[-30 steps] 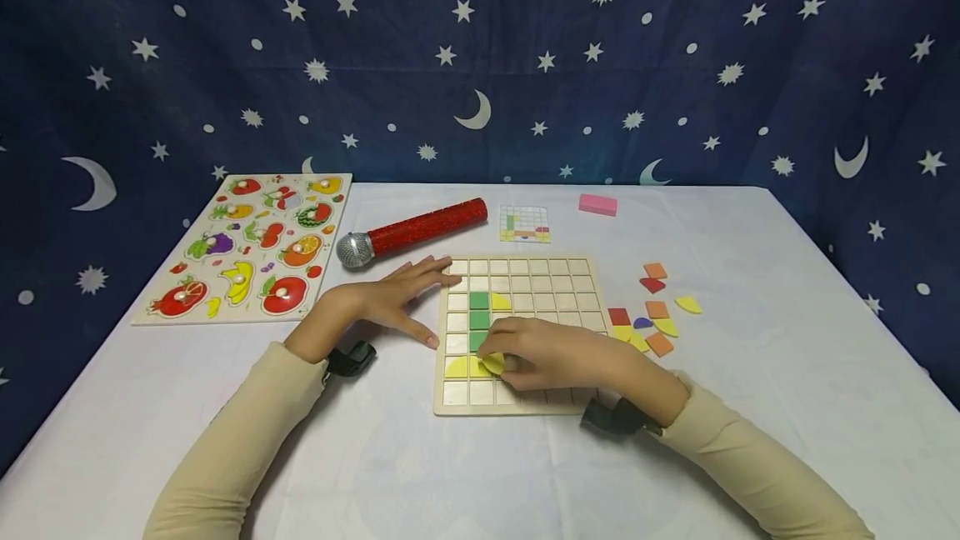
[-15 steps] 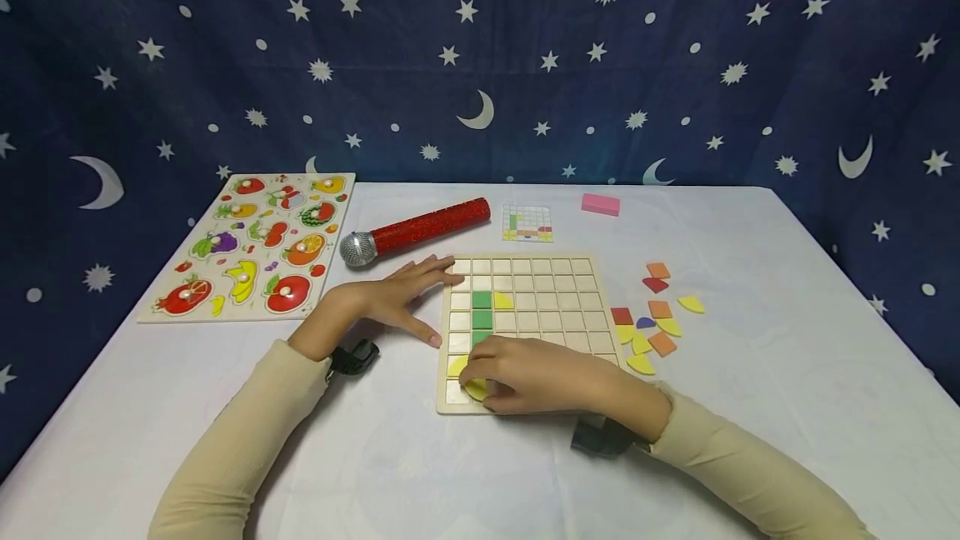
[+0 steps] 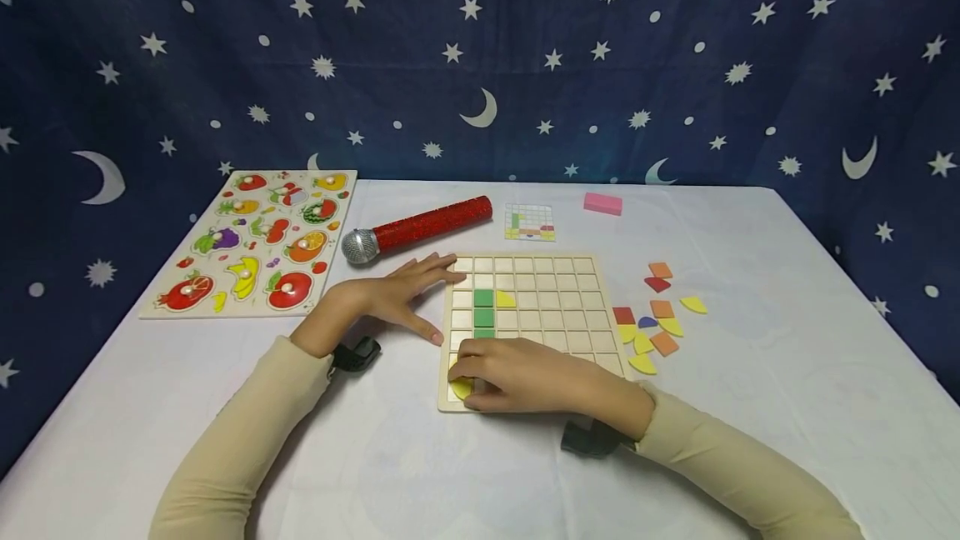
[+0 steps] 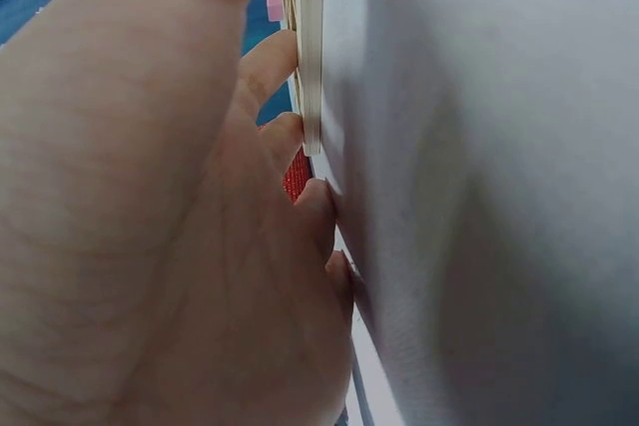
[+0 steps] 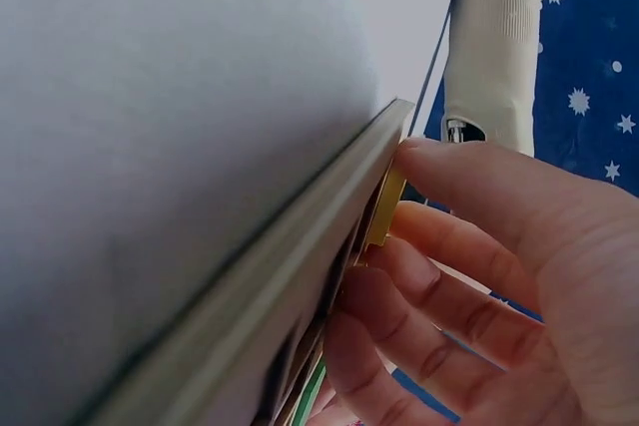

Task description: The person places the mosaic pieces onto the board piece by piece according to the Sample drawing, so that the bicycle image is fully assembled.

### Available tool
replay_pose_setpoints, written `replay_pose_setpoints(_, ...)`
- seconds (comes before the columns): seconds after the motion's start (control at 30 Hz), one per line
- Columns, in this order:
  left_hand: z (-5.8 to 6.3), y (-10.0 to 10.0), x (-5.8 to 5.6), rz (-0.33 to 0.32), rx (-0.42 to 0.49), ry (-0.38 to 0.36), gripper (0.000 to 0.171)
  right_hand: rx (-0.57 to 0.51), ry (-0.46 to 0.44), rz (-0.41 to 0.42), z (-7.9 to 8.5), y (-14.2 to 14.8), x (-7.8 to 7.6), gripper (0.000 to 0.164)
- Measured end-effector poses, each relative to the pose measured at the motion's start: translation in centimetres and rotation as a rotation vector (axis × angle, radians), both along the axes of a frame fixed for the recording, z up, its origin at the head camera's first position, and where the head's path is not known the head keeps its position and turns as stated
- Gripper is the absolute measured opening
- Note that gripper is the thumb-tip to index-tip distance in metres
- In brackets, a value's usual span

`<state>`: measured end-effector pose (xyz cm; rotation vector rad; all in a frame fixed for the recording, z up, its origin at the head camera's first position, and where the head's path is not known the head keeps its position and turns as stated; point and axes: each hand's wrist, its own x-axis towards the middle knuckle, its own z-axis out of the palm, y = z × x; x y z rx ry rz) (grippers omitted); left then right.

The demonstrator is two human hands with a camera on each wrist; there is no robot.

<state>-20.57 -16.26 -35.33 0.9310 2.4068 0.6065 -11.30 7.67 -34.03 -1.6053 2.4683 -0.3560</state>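
Note:
My left hand [image 3: 396, 298] lies spread at the left edge of the wooden grid board [image 3: 555, 282]. In the left wrist view, some of its fingers [image 4: 270, 72] touch the board's rim. At the board's near left corner, my right hand [image 3: 525, 375] pinches a yellow quarter-circle tile [image 3: 461, 389]. Thumb and fingers hold this tile [image 5: 384, 209] against the board in the right wrist view; how it sits in the square is partly hidden. Green square tiles [image 3: 483, 298] stand in a column on the grid, with another yellow quarter-circle [image 3: 506, 299] beside the top one.
Loose orange [image 3: 664, 344], red, yellow and blue tiles lie right of the board. Behind it are a small pattern card [image 3: 529, 222], a pink block [image 3: 602, 203] and a red microphone [image 3: 431, 223]. A fruit puzzle board [image 3: 251, 240] lies at the far left.
My right hand has moved left and nearer with the yellow tile, from the second-lowest row to the near left corner square. The left hand has stayed at the board's edge.

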Motion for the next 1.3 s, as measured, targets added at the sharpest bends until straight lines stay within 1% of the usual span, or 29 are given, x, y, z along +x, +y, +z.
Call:
replay_pose_setpoints(0.13, 0.1, 0.0, -0.1, 0.002, -0.01, 0.004, 0.092, -0.001, -0.019, -0.007, 0.0, -0.1, 0.0, 0.024)
replay_pose_setpoints(0.5, 0.2, 0.2, -0.2, -0.01, -0.001, 0.0, 0.094, -0.015, -0.052, -0.021, -0.1, 0.1, -0.1, 0.022)
replay_pose_setpoints(0.77, 0.3, 0.4, -0.2, -0.013, 0.001, -0.011, 0.093, -0.025, -0.072, -0.039, 0.0, 0.7, 0.0, 0.025)
replay_pose_setpoints(1.0, 0.3, 0.2, -0.1, -0.003, 0.015, -0.013, 0.094, 0.017, -0.123, -0.108, 0.4, 1.9, 0.1, 0.027)
replay_pose_setpoints(1.3, 0.1, 0.1, 0.1, 0.018, 0.006, -0.022, 0.094, -0.043, -0.144, -0.169, 0.2, 4.5, -0.4, 0.02)
